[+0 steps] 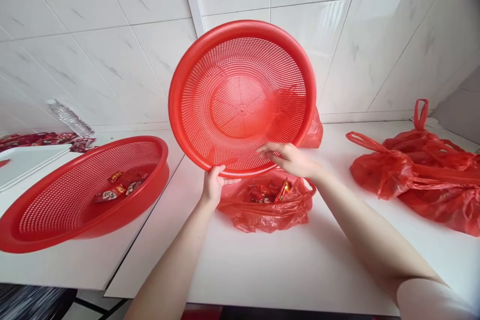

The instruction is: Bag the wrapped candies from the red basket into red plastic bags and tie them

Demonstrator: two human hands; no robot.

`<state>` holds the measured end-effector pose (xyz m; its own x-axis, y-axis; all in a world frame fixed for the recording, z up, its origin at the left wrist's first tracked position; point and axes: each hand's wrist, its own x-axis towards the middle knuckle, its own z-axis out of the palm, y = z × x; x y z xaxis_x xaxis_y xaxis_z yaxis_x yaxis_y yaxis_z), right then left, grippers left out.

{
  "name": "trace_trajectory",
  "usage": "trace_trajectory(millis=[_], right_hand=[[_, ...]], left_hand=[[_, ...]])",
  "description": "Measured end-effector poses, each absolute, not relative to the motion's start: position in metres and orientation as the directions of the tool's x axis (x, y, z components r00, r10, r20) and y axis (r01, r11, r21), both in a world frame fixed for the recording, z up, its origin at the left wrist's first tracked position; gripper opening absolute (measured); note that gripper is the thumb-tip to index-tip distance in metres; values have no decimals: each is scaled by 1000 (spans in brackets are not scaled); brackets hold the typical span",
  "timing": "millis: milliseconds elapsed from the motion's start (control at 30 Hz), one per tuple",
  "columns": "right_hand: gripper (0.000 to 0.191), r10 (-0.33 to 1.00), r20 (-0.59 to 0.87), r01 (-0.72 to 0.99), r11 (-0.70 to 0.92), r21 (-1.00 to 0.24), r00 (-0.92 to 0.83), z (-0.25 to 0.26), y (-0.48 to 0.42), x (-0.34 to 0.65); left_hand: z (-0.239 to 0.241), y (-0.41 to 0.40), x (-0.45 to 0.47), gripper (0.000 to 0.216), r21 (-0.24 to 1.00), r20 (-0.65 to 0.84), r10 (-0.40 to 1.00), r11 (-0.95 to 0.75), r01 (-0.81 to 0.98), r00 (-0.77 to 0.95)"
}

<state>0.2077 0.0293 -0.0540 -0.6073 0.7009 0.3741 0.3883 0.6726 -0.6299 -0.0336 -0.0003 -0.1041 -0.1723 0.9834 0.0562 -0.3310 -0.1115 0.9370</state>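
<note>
I hold a round red perforated basket (242, 95) upright, its hollow side facing me, in front of the tiled wall. My left hand (213, 185) grips its lower rim, thumb on the front. My right hand (290, 159) lies against the basket's lower inside with its fingers stretched out and slightly blurred. Under the basket an open red plastic bag (268, 207) of wrapped sweets rests on the white table (285, 265).
A second red basket (80, 192) holding a few wrapped sweets sits on the left table. Tied red bags (416, 175) lie at the right. A white tray (26, 162), more wrappers and a clear plastic bottle (69, 117) are at the far left.
</note>
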Motion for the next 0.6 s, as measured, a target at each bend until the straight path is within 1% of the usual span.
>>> trace_trajectory(millis=[33,100,167,200,267,333,367,400,433,467,500,533,567,600], right_hand=[[38,719,388,473,681,-559,-577,-51,30,212],[44,747,379,651,663,-370,-546,-48,30,219],[49,768,363,761,617,-199,-528,-47,32,225],[50,773,368,787,598,-150,-517,-47,33,226],[46,771,412,809,575,-124,-485,-48,34,227],[37,757,491,812,562,-156,-430,-49,34,225],[34,746,538,810,558,-183,-393,-48,33,224],[32,731,586,805,554,-211,-350,-47,33,224],[31,712,632,798,553,-238,-305,-45,31,224],[30,689,674,787,558,-261,-265,-42,30,224],[30,665,712,777,564,-280,-226,-39,28,226],[29,641,745,771,565,-294,-185,-36,26,227],[29,619,772,770,559,-307,-142,-33,24,230],[29,601,793,772,549,-320,-98,-30,23,233]], left_hand=[[-101,1,-36,26,930,39,982,-102,-354,-183],[-97,2,-42,24,910,-12,983,-65,-409,-181],[-94,5,-47,23,890,-62,985,-17,-456,-158],[-93,6,-50,23,883,-87,986,11,-469,-140],[-93,8,-54,22,886,-131,986,69,-458,-106],[-92,9,-59,21,921,-140,989,113,-372,-48],[-91,9,-62,24,951,-116,993,105,-291,-20],[-89,8,-66,30,983,-56,998,52,-179,-16],[-87,6,-72,39,999,43,999,-43,-27,-27],[-84,4,-78,46,973,174,983,-164,163,-51],[-80,2,-86,49,882,334,939,-281,378,-81],[-75,-1,-94,49,731,475,876,-339,592,-84],[-71,-3,-103,49,568,585,805,-316,760,-102],[-67,-6,-112,48,444,649,748,-226,867,-137]])
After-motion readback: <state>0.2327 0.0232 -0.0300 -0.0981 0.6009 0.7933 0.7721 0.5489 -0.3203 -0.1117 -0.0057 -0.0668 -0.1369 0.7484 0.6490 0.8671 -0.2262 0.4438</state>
